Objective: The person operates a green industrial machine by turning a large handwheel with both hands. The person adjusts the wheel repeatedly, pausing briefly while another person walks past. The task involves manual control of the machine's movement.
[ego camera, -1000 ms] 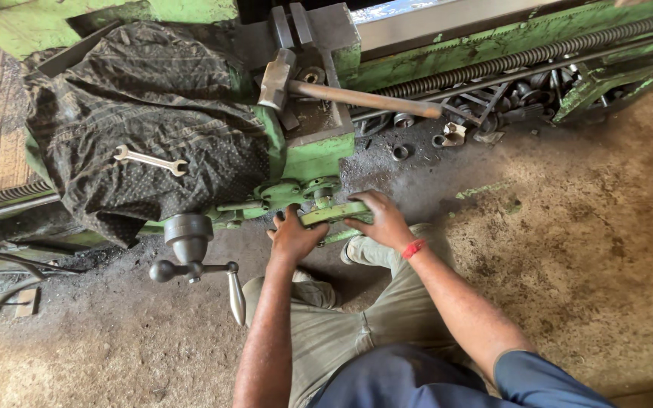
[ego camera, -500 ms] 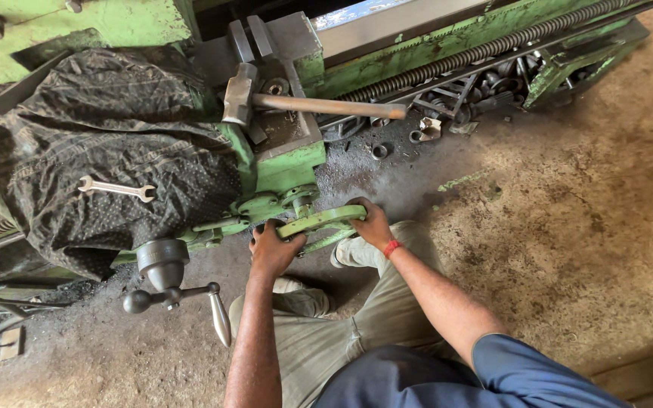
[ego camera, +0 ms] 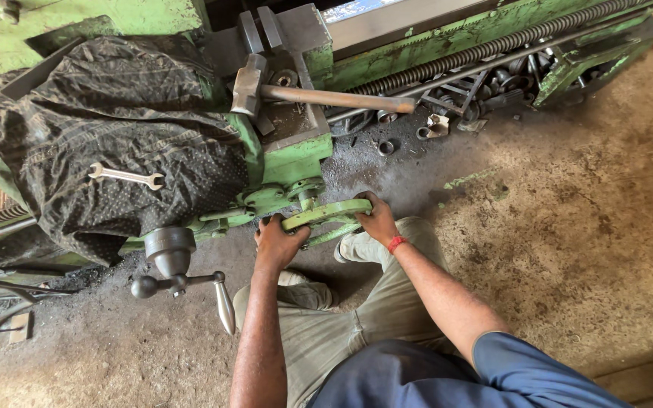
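Observation:
A green handwheel [ego camera: 325, 213] sticks out from the front of a green lathe carriage [ego camera: 290, 155]. My left hand [ego camera: 276, 242] grips its left rim and my right hand [ego camera: 376, 219], with a red band on the wrist, grips its right rim. I am crouched on the floor in front of the machine, knees below my hands. A hammer [ego camera: 307, 94] with a wooden handle lies on top of the carriage just above the wheel.
A dark dotted cloth [ego camera: 115, 143] covers the machine at left, with a silver spanner [ego camera: 125, 176] on it. A grey lever handle with ball ends [ego camera: 175, 264] juts out left of my left hand. Loose metal parts [ego camera: 432, 125] lie under the lead screw [ego camera: 485, 49]. Dusty floor spreads right.
The view has shifted slightly, so the machine sits a little further right and lower in frame. Both hands stay on the green handwheel, with the wheel turned a little.

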